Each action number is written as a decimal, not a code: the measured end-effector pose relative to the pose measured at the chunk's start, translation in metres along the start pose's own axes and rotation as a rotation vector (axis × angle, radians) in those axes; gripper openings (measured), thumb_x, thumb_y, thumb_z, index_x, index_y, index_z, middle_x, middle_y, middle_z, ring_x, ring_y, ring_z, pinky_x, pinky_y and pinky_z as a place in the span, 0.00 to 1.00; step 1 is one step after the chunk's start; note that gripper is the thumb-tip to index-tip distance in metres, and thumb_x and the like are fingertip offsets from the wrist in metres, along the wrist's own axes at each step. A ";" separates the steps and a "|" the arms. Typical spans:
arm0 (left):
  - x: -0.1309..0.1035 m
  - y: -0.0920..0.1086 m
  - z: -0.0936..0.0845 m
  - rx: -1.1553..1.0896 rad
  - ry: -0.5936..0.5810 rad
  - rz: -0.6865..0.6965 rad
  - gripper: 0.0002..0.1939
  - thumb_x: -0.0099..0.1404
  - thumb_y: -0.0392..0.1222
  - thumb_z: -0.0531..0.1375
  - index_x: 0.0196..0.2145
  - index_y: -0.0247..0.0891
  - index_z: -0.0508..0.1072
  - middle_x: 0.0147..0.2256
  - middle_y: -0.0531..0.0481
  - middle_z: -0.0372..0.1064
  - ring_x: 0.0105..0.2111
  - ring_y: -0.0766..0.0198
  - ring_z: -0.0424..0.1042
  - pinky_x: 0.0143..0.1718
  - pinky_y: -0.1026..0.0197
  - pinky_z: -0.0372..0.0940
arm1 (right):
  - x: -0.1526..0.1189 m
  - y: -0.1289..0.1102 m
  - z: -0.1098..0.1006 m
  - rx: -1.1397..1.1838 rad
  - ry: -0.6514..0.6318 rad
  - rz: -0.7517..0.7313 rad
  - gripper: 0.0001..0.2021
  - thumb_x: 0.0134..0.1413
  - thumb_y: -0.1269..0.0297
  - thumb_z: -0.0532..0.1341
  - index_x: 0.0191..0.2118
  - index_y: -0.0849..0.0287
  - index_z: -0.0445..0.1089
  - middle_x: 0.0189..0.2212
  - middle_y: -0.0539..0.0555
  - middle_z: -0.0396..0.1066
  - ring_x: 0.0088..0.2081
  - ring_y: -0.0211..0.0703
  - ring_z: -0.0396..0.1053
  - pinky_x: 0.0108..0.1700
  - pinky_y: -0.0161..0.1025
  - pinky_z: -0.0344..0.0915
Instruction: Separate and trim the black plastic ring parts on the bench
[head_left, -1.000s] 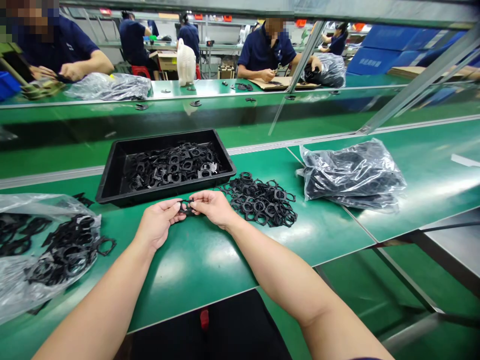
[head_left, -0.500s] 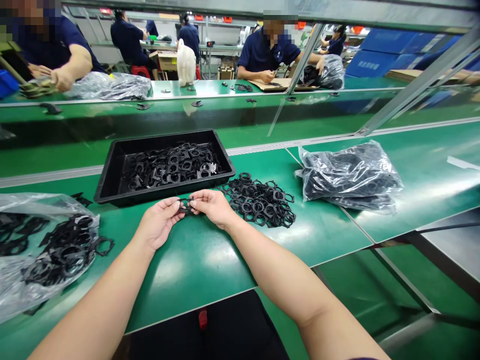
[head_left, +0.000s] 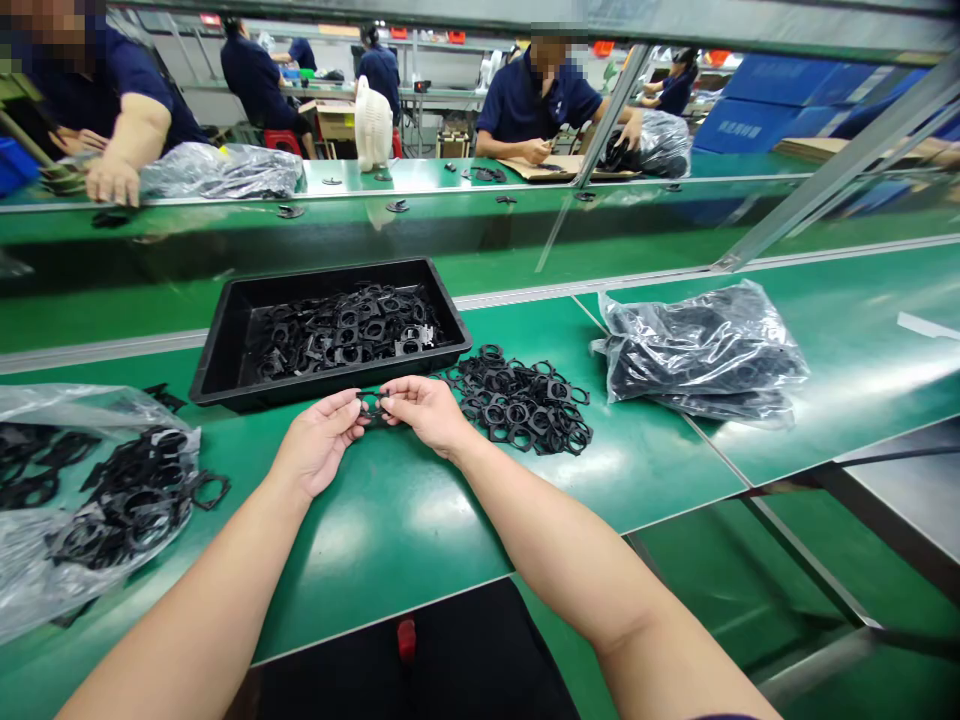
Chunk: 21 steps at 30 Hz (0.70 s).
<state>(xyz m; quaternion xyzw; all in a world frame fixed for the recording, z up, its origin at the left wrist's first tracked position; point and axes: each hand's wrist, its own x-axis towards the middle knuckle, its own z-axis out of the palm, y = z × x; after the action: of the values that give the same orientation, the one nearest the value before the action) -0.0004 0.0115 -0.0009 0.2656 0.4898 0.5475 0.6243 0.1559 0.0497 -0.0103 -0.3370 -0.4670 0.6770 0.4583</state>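
Between my two hands is a small black ring-shaped part, pinched at its left side by my left hand and at its right by my right hand. Both hands are closed on it, just above the green tabletop. Behind them stands a black tray with many similar black parts inside. A loose pile of black ring parts lies right of my right hand. To the left, an open clear plastic bag holds more black rings, and a single ring rests at its mouth.
A filled clear plastic bag lies on the bench at the right. Beyond a low partition runs a green conveyor with small black parts at its far edge. Co-workers sit across it. A metal strut slants down at the right.
The ring part has tilted so its opening faces me more; my hands have barely moved. Across the line, the left co-worker's hand has moved down to a black part at the conveyor edge.
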 end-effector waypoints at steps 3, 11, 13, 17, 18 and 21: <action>0.000 0.001 -0.002 0.035 -0.047 -0.052 0.11 0.52 0.39 0.67 0.34 0.33 0.75 0.30 0.48 0.73 0.26 0.71 0.70 0.27 0.69 0.66 | 0.000 0.002 0.000 -0.026 -0.007 -0.026 0.17 0.34 0.60 0.70 0.32 0.63 0.71 0.25 0.48 0.71 0.24 0.31 0.68 0.28 0.32 0.66; 0.002 0.000 -0.002 0.059 0.030 0.052 0.15 0.44 0.41 0.71 0.29 0.33 0.75 0.26 0.51 0.72 0.26 0.70 0.69 0.28 0.67 0.64 | 0.000 0.002 0.002 -0.032 -0.008 -0.039 0.17 0.34 0.59 0.70 0.32 0.62 0.71 0.24 0.48 0.70 0.24 0.32 0.68 0.28 0.33 0.66; 0.001 0.000 0.000 0.078 0.078 0.095 0.17 0.42 0.42 0.72 0.29 0.32 0.75 0.24 0.52 0.71 0.24 0.71 0.67 0.26 0.67 0.63 | 0.000 0.001 0.003 -0.018 0.005 -0.030 0.17 0.34 0.60 0.70 0.32 0.63 0.70 0.24 0.48 0.70 0.24 0.32 0.68 0.27 0.32 0.66; 0.001 0.001 0.000 0.101 0.006 0.060 0.17 0.46 0.44 0.70 0.32 0.32 0.75 0.29 0.48 0.73 0.27 0.68 0.69 0.29 0.65 0.65 | -0.002 -0.002 0.003 0.035 0.003 0.010 0.16 0.35 0.63 0.70 0.33 0.63 0.70 0.22 0.47 0.70 0.23 0.32 0.68 0.26 0.31 0.66; 0.001 0.001 -0.001 0.104 -0.015 0.060 0.17 0.47 0.44 0.69 0.34 0.32 0.76 0.31 0.47 0.74 0.29 0.66 0.71 0.31 0.63 0.66 | -0.002 -0.003 0.003 0.063 -0.006 0.020 0.18 0.35 0.63 0.70 0.35 0.62 0.70 0.22 0.47 0.70 0.23 0.32 0.69 0.26 0.31 0.66; 0.001 -0.001 -0.001 0.173 0.003 0.188 0.21 0.47 0.42 0.69 0.41 0.36 0.75 0.39 0.45 0.74 0.36 0.63 0.72 0.40 0.59 0.66 | -0.004 -0.007 0.000 0.168 -0.060 0.083 0.22 0.34 0.63 0.72 0.39 0.60 0.69 0.24 0.47 0.72 0.24 0.33 0.71 0.27 0.31 0.68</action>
<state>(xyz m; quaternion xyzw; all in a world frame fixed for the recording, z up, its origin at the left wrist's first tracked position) -0.0010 0.0115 -0.0024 0.3623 0.5091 0.5596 0.5444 0.1589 0.0470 -0.0037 -0.2963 -0.4077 0.7419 0.4423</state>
